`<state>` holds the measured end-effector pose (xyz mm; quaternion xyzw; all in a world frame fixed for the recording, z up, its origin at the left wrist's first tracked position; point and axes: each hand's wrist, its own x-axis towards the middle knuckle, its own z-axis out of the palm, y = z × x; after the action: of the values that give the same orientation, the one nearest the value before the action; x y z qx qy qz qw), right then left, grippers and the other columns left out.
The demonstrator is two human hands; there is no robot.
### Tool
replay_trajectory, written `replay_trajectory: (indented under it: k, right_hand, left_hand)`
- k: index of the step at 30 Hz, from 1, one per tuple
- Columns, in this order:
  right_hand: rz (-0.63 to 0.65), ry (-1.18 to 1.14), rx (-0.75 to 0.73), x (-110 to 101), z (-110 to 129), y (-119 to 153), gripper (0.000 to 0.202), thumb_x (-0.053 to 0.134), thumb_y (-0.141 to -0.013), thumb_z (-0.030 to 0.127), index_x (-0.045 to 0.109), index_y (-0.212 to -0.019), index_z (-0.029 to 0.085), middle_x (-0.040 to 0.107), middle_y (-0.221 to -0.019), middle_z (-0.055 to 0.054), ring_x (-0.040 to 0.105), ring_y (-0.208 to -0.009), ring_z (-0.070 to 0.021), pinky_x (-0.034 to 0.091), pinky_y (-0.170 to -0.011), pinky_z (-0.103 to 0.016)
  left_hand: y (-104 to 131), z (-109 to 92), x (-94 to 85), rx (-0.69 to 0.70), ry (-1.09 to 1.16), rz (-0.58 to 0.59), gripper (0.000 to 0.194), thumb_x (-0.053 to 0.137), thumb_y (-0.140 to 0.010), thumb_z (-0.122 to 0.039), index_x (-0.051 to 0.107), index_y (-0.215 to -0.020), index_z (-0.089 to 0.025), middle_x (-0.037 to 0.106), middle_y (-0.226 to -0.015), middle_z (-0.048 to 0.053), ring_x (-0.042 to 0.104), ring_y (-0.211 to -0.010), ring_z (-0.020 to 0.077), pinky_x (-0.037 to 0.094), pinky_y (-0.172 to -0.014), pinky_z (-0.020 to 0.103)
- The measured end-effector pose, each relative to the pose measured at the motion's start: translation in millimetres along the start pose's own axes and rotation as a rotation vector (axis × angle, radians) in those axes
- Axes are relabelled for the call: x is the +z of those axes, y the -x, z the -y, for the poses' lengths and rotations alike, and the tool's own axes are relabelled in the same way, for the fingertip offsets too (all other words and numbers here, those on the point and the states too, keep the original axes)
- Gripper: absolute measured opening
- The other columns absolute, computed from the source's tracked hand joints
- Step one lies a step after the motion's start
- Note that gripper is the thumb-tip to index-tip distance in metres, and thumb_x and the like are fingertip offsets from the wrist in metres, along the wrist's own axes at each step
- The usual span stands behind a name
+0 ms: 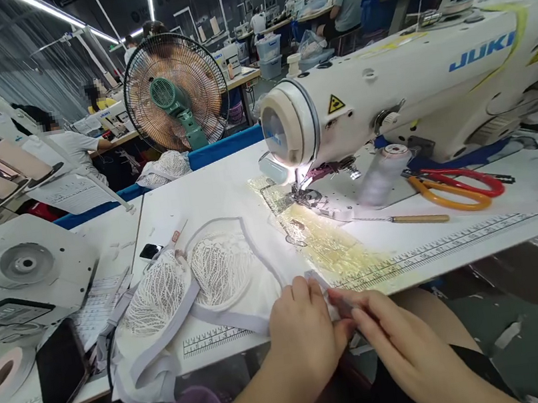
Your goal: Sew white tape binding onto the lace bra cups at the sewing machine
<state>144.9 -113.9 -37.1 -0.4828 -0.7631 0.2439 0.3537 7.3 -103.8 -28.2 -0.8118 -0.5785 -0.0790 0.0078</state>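
Observation:
A white lace bra [223, 265] with pale grey edging lies on the table, cups up, its near wing running toward my hands. My left hand [303, 328] is closed on the end of that wing at the table's front edge. Close beside it, my right hand [394, 331] pinches a short stretch of the same grey edging between thumb and fingers. The fingertips of both hands nearly meet, and they hide the fabric's very end. Beyond them stands a sewing machine [385, 96], its lamp lit over the needle and presser foot [302, 190].
Orange-handled scissors [450, 194], a wooden-handled awl [418, 218] and a thread cone [381, 174] lie right of the needle. A printed ruler [437, 247] follows the front edge. At left are a phone [62, 370] and a tape roll [6, 375]. A fan [176, 97] stands behind.

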Motion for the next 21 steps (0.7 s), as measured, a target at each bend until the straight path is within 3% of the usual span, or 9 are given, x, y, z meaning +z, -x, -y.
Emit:
replay_trajectory:
  k: [2,5,8,12,17,21]
  right_hand:
    - [-0.022,0.081,-0.094,7,-3,2,0.026,0.032,-0.088,0.021,0.041,-0.112,0.020,0.060,-0.109,-0.012,0.058,-0.101,-0.0179,0.051,-0.082,-0.032]
    - [-0.053,0.168,-0.190,12,-12,-7,0.026,0.032,-0.087,0.018,0.043,-0.110,0.017,0.060,-0.110,-0.014,0.059,-0.099,-0.0195,0.051,-0.082,-0.036]
    - [-0.018,0.175,-0.182,8,-17,-22,0.025,0.031,-0.087,0.018,0.046,-0.107,0.016,0.062,-0.106,-0.013,0.060,-0.097,-0.0194,0.051,-0.080,-0.036]
    - [0.086,0.133,-0.136,-5,-15,-37,0.024,0.030,-0.088,0.021,0.049,-0.102,0.018,0.064,-0.099,-0.010,0.061,-0.091,-0.0178,0.051,-0.076,-0.033]
    - [0.145,0.248,-0.096,-11,-11,-55,0.020,0.033,-0.086,0.024,0.051,-0.080,0.019,0.058,-0.077,-0.005,0.057,-0.065,-0.0157,0.046,-0.057,-0.028]
    - [0.193,0.380,-0.140,-5,-13,-69,0.024,0.034,-0.086,0.024,0.057,-0.079,0.019,0.055,-0.073,-0.004,0.054,-0.063,-0.0147,0.037,-0.052,-0.024]
  left_hand:
    - [0,5,-6.9,0.022,0.005,0.048,0.054,0.052,-0.077,-0.043,0.047,-0.117,-0.008,0.053,-0.092,0.010,0.052,-0.078,0.0222,0.049,-0.061,0.036]
    - [0,18,-17.9,0.108,-0.003,0.077,0.048,0.050,-0.077,-0.048,0.053,-0.109,-0.013,0.054,-0.092,0.009,0.051,-0.080,0.0232,0.048,-0.064,0.037]
    - [0,35,-23.4,0.215,-0.025,0.045,0.052,0.049,-0.076,-0.054,0.052,-0.111,-0.016,0.053,-0.109,0.011,0.048,-0.096,0.0260,0.044,-0.080,0.043]
    - [4,53,-16.2,0.287,-0.009,0.007,0.056,0.043,-0.079,-0.055,0.044,-0.123,-0.020,0.047,-0.125,0.009,0.039,-0.116,0.0249,0.028,-0.100,0.047]
    - [8,59,-6.2,0.288,0.021,-0.014,0.061,0.039,-0.080,-0.058,0.041,-0.126,-0.019,0.044,-0.129,0.011,0.037,-0.120,0.0236,0.023,-0.103,0.049]
    - [8,60,-5.6,0.305,0.080,0.017,0.061,0.033,-0.082,-0.057,0.039,-0.128,-0.018,0.046,-0.129,0.008,0.036,-0.121,0.0237,0.018,-0.105,0.050]
